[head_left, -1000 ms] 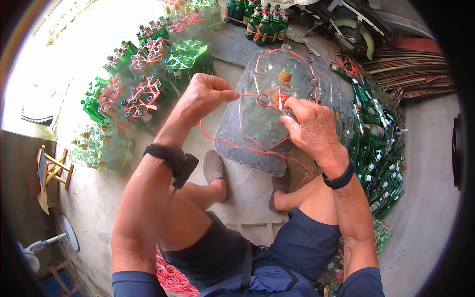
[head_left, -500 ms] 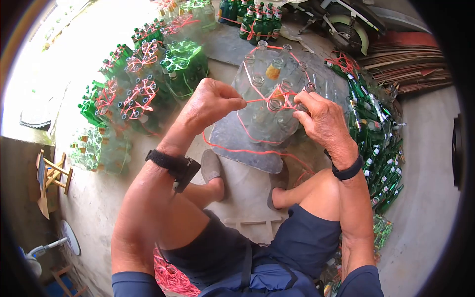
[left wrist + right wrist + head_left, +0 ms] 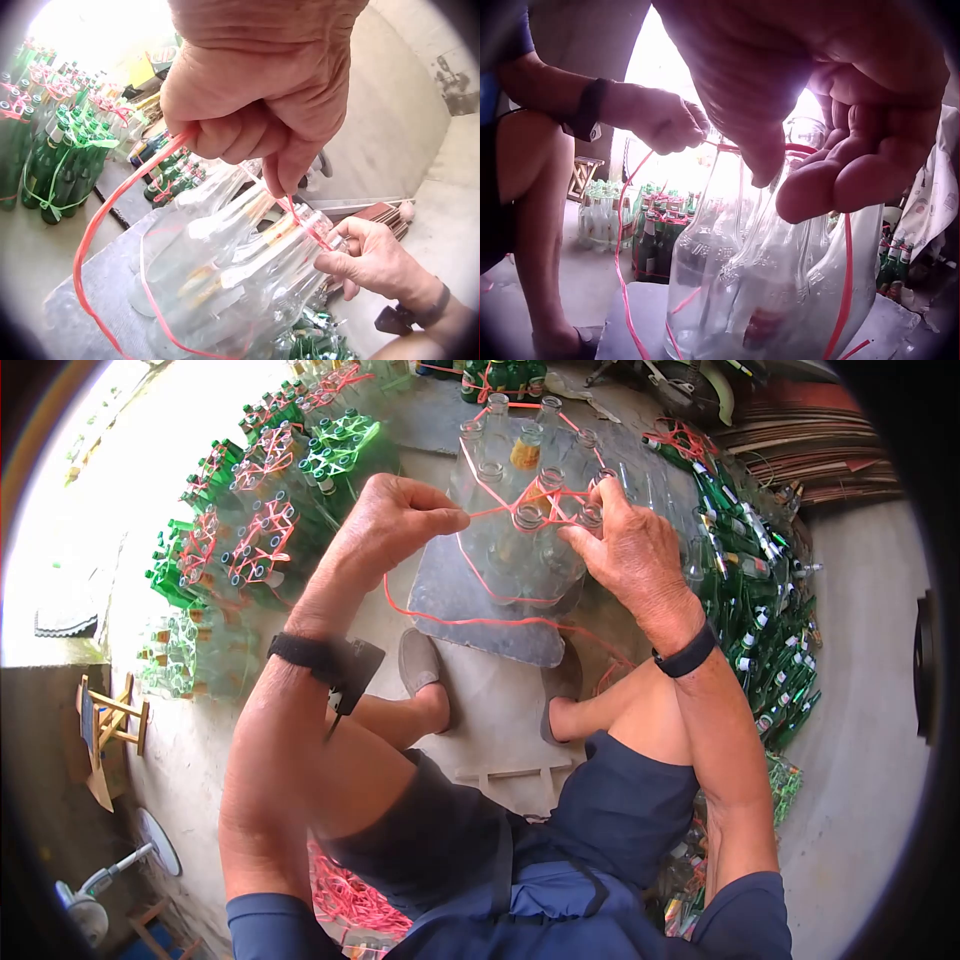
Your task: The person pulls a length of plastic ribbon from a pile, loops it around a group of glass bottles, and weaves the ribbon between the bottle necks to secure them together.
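A bundle of clear glass bottles (image 3: pixel 520 560) stands upright, ringed by red plastic string low down and around the necks. My left hand (image 3: pixel 400 520) pinches the red string (image 3: pixel 292 214) between thumb and forefinger, left of the bundle, and draws it straight from the necks. A loose length of string (image 3: pixel 84 262) trails from under its curled fingers. At the near right side of the bundle, my right hand (image 3: pixel 640 555) grips a glass bottle (image 3: pixel 590 517) by its neck, thumb on one side and fingers on the other. String crosses the necks beside that hand.
The bundle rests on a grey slab (image 3: pixel 440 595). Tied groups of bottles (image 3: pixel 265 535) stand to the left, and loose green bottles (image 3: pixel 770 650) are heaped at the right. A pile of red string (image 3: pixel 350 890) lies by my leg. Flat boards (image 3: pixel 820 470) are stacked at the far right.
The bundle and surroundings have shifted upward in the head view. My left hand keeps its pinch on the string, while my right hand stays at the near right bottle necks.
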Tool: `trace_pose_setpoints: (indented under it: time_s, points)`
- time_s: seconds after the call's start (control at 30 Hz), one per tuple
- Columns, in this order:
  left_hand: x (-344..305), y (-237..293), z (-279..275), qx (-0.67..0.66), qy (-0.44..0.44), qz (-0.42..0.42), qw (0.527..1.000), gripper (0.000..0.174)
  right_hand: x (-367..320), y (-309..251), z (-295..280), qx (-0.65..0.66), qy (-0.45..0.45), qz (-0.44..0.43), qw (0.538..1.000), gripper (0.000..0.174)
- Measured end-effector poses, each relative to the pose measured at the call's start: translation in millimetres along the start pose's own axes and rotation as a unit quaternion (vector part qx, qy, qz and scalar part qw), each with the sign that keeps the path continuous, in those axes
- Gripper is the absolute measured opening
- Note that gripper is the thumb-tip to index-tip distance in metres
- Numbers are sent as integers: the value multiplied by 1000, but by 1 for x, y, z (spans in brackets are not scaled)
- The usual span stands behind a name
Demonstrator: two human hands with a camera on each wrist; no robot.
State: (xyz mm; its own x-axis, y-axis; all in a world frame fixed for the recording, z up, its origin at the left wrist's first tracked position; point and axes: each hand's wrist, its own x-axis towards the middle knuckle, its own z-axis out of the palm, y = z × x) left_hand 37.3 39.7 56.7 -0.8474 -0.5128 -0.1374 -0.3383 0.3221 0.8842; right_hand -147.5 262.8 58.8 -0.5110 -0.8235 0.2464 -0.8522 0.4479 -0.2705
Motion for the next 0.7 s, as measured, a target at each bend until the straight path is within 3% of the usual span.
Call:
trace_pose_setpoints:
  time_s: [0.07, 0.3, 0.7]
  points:
    - [1, -2, 0, 5, -2, 3, 1000, 31, 1, -3, 1, -17, 11, 44, 999, 50]
    - [2, 6, -4, 27, -19, -8, 999, 28, 2, 3, 5, -64, 2, 57, 996, 44]
    - [-1, 3, -1, 13, 0, -21, 1000, 28, 4, 8, 11, 34, -26, 60, 997, 41]
